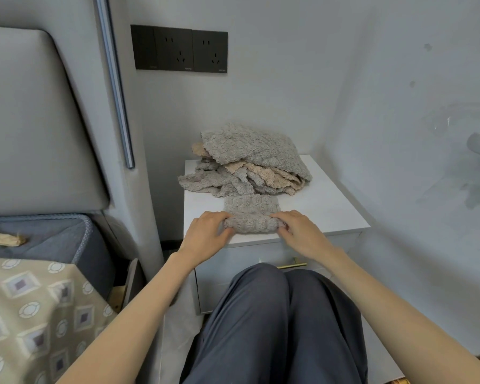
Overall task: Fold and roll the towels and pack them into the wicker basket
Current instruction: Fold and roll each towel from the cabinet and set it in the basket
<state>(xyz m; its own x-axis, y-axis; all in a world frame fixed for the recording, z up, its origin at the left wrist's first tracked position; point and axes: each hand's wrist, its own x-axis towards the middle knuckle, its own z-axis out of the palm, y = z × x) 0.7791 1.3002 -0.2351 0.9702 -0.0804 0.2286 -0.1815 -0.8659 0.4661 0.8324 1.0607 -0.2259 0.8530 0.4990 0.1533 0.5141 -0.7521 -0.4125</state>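
A grey textured towel (250, 214) lies near the front edge of a white bedside cabinet (330, 206), its near part wound into a roll and its far part flat. My left hand (205, 231) grips the roll's left end, fingers curled over the top. My right hand (299, 231) grips the right end the same way. Behind it sits a loose heap of grey and beige towels (250, 159). No wicker basket is in view.
The cabinet stands in a wall corner, with a drawer and brass handle (291, 264) in front of my knees. A padded headboard (34, 120) and a bed with a patterned cover (34, 314) lie to the left. Dark wall sockets (179, 48) sit above.
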